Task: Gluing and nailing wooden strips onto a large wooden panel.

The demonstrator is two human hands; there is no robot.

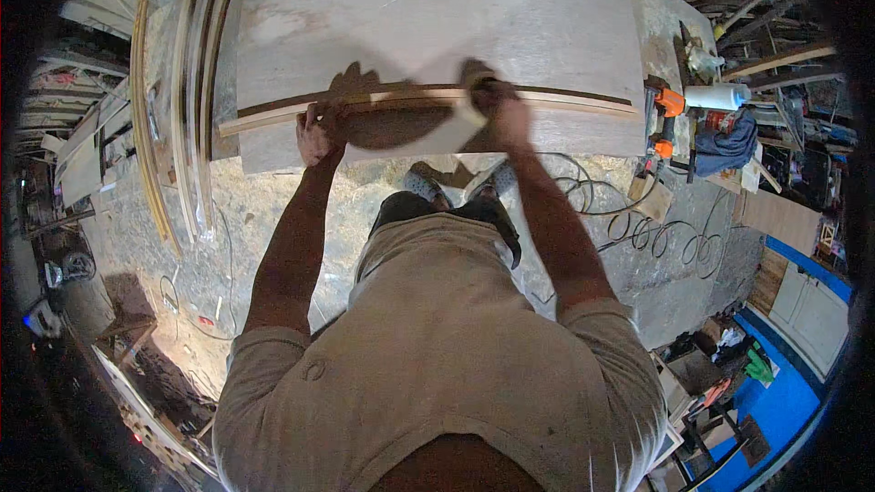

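Room over panel; strips block left, dim clutter perhaps right.

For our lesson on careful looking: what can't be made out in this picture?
In the head view:
Right hand: blurred, probably by motion, so what it holds, if anything, is unclear.
Left hand: whether it grips or presses the wooden strip is lost in shadow.
Large board: far edge mostly cut off by the top edge.
Clutter at far right: too small and dark to sort.
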